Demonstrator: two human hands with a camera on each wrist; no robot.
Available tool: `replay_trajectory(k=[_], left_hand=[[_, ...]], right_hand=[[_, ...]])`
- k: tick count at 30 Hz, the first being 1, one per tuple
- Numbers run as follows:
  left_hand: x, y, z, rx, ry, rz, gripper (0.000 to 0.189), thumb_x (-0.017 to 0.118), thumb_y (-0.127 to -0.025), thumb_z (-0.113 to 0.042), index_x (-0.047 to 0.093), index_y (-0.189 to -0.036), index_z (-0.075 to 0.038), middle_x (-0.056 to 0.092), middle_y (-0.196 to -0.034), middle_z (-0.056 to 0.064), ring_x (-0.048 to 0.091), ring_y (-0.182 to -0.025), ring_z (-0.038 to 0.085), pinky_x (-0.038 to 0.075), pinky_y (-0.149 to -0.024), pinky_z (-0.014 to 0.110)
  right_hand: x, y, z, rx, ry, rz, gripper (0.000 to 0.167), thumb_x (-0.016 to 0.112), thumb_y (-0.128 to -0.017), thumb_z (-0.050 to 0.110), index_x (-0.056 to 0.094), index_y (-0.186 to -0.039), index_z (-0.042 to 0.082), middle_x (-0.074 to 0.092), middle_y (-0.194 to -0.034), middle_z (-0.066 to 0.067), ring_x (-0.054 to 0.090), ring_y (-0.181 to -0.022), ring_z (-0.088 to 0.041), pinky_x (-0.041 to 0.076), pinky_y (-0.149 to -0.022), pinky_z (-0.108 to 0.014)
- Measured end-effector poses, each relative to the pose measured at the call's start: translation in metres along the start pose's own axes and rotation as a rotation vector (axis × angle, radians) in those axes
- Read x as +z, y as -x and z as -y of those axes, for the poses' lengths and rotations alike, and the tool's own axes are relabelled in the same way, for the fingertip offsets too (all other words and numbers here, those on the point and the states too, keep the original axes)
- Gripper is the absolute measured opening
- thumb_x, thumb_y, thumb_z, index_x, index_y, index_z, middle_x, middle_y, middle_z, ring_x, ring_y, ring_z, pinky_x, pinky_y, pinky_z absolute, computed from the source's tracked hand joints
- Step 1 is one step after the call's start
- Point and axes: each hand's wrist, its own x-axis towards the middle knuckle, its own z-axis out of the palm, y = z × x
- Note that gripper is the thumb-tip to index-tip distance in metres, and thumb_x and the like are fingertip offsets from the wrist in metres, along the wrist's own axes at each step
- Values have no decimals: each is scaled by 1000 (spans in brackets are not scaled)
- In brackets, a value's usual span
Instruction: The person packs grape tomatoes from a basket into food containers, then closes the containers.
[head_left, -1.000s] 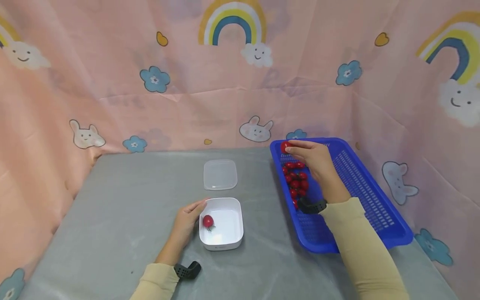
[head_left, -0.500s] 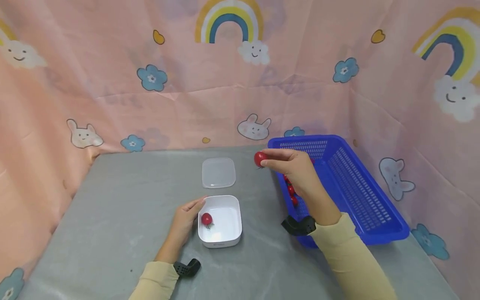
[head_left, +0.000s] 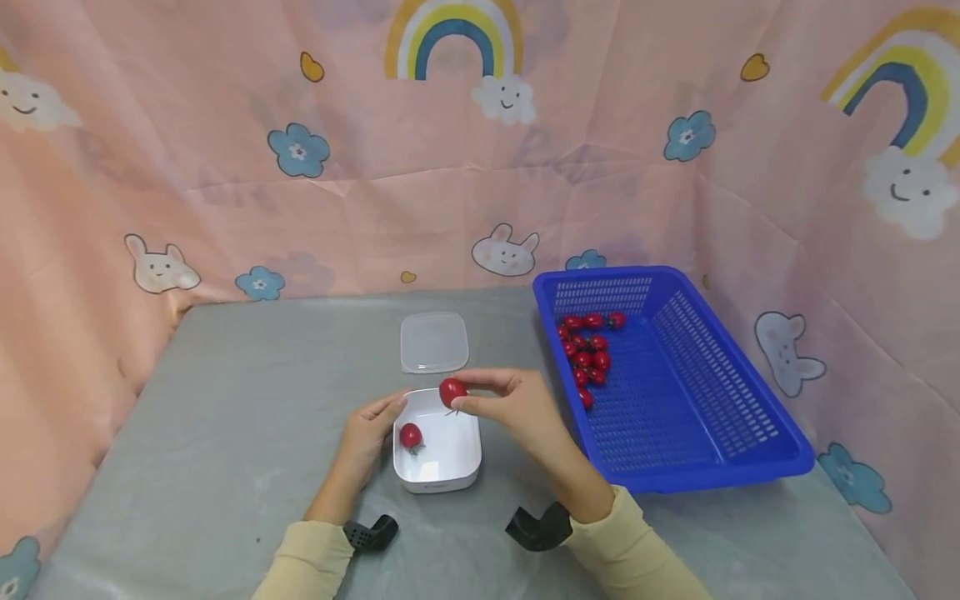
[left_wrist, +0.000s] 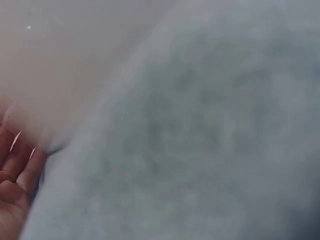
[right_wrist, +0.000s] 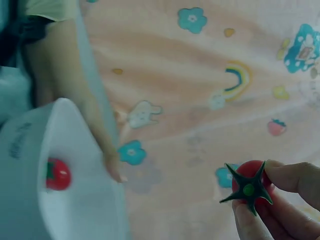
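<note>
A square white box (head_left: 450, 450) stands on the table with one red cherry tomato (head_left: 410, 434) lying in its left part. My left hand (head_left: 365, 440) holds the box by its left side, the thumb at the far left corner of the rim. Over the far right part of the box, my right hand (head_left: 525, 408) pinches another cherry tomato (head_left: 453, 391) between thumb and fingers. The right wrist view shows that held tomato's green star-shaped calyx (right_wrist: 248, 190). Blur fills most of the left wrist view, where only some fingers (left_wrist: 31, 170) show at the edge.
On the right stands a blue plastic basket (head_left: 675, 408) with several cherry tomatoes (head_left: 592, 358) along its left side. A flat translucent lid (head_left: 434, 342) lies behind the box. Grey cloth covers the table (head_left: 247, 417), and a pink printed curtain (head_left: 360, 217) hangs behind and at the sides.
My right hand has carried a cherry tomato from the basket leftward and nearer, to above the white box. The left hand has stayed at the box.
</note>
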Motion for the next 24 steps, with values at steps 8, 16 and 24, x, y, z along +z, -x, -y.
replay_trajectory(k=[8,16,24], left_hand=[[-1,4,-1,21,-12,-2,38,68,-94,-25,69,-122,0,70,-126,11,62,-119,12,45,-110,45],[-1,3,0,8,-9,1,37,67,-95,-23,68,-124,0,68,-129,14,62,-120,14,45,-110,43],[-4,4,3,76,-3,22,40,70,-92,-30,70,-122,-2,69,-127,12,62,-120,15,46,-109,45]], right_hand=[[27,-20,-36,23,63,-13,28,83,-79,15,79,-105,7,77,-104,-10,66,-110,-25,54,-96,-45],[43,-31,-49,38,147,9,29,85,-76,15,79,-104,7,77,-105,-9,64,-115,-28,51,-98,-46],[50,-34,-52,-4,222,38,30,84,-76,13,78,-104,5,77,-104,-10,68,-111,-27,55,-91,-39]])
